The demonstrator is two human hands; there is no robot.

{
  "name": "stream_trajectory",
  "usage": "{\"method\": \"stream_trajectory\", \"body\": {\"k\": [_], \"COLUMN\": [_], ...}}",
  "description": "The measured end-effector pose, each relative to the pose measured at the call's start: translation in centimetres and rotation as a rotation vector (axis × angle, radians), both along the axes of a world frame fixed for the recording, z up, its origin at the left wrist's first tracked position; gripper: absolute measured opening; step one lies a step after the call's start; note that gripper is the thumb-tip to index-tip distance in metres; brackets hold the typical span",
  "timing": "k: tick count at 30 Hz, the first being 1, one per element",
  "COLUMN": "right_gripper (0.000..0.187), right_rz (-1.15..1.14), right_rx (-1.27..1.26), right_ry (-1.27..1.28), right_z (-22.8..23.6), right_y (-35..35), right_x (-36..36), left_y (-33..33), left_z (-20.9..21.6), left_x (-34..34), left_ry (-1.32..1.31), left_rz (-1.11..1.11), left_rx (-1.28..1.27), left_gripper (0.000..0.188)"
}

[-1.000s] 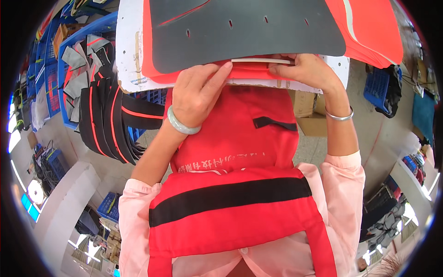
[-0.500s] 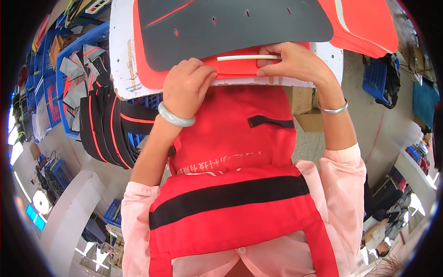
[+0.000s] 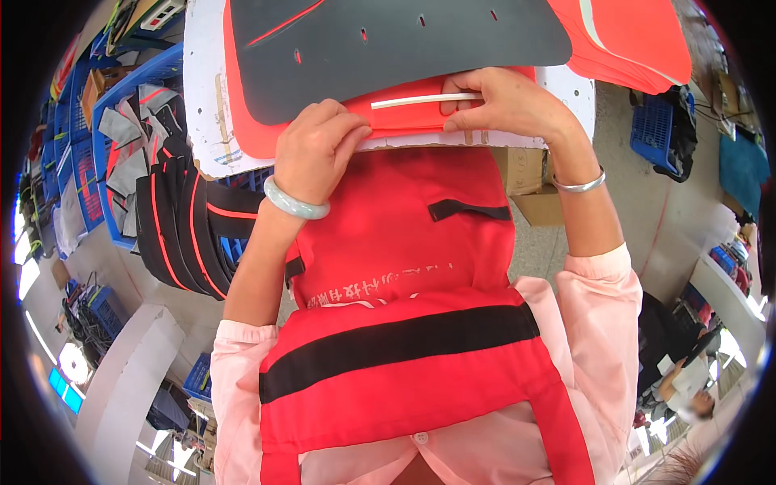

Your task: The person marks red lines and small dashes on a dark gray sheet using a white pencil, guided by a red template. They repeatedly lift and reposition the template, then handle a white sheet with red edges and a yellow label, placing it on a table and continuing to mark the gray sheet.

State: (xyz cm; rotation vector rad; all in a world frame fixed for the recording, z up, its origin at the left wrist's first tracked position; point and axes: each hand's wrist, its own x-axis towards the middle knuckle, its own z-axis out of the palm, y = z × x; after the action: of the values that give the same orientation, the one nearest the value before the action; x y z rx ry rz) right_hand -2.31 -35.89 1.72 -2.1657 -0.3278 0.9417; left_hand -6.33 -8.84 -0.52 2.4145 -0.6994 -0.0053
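Note:
A dark grey panel with small slots and one long slit lies over red sheets, whose near edge shows below it. My left hand is closed at that red edge, fingertips pinched on the sheet; their exact hold is partly hidden. My right hand holds a slim white stick between bent fingers, its free end pointing left across the red strip. The right thumb lies near the red edge.
The sheets rest on a worn white board. More red sheets are stacked at far right. To the left, a blue crate holds grey and red scraps, beside black strips with red lines. A cardboard box sits below the board.
The view has shifted slightly, moving the board and both hands a little left in the picture. Both hands keep nearly the same grip. A person at the lower right has shifted.

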Motion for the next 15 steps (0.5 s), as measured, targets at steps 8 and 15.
{"method": "stream_trajectory", "body": {"k": [8, 15], "right_gripper": [0.017, 0.012], "right_rz": [0.002, -0.117], "right_rx": [-0.022, 0.031], "right_ry": [-0.179, -0.862], "right_z": [0.1, 0.7], "right_y": [0.4, 0.3], "right_x": [-0.9, -3.9], "left_y": [-1.5, -2.5], "left_z": [0.5, -1.0], "left_x": [-0.3, 0.1], "left_ry": [-0.136, -0.267], "left_rz": [-0.003, 0.050], "left_rx": [0.048, -0.025], "left_gripper": [0.019, 0.016]}}
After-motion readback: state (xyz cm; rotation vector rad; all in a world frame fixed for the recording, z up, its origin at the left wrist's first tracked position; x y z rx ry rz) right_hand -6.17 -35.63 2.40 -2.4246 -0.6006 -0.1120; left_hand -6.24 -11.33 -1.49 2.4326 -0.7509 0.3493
